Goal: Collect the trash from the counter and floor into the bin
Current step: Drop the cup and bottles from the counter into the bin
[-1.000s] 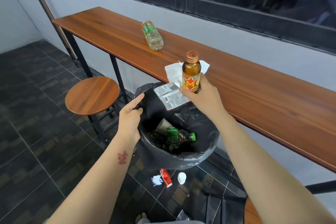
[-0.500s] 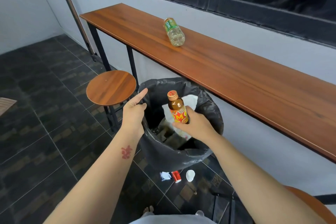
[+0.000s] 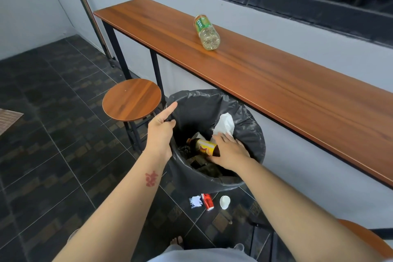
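Observation:
A bin lined with a black bag stands on the floor below the wooden counter. My left hand grips the bin's near left rim, index finger stretched out. My right hand is inside the bin's mouth with its fingers spread. A brown glass bottle with a yellow label lies on its side in the bin, its base against that hand. A white tissue rests against the bag's inner wall. A plastic bottle with a green label lies on the counter.
On the floor by the bin lie a white wrapper, a small red can and a white cup. A round wooden stool stands left of the bin. Another stool's edge shows at the lower right.
My right hand carried the brown bottle, tissue and wrapper from the counter down into the bin. The bottle tipped from upright onto its side and the fingers spread. My left hand stayed on the rim.

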`<action>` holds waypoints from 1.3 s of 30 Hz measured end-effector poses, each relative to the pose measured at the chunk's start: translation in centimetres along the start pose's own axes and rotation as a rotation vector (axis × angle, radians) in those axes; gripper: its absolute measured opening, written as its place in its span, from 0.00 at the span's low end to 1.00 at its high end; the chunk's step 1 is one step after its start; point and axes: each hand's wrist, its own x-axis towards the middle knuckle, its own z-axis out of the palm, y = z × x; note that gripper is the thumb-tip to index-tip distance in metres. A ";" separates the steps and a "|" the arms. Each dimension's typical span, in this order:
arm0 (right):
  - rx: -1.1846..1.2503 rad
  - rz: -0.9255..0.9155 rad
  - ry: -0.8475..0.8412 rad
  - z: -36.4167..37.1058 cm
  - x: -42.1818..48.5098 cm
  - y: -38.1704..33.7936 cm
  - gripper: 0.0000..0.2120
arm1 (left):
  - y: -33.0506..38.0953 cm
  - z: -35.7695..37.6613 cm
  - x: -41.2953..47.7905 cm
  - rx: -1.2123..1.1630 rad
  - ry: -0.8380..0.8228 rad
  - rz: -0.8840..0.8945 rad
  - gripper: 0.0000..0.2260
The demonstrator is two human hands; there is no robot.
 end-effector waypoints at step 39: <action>0.371 0.196 0.776 -19.7 22.4 -5.6 0.34 | 2.5 -5.1 17.2 -0.008 0.023 0.003 0.22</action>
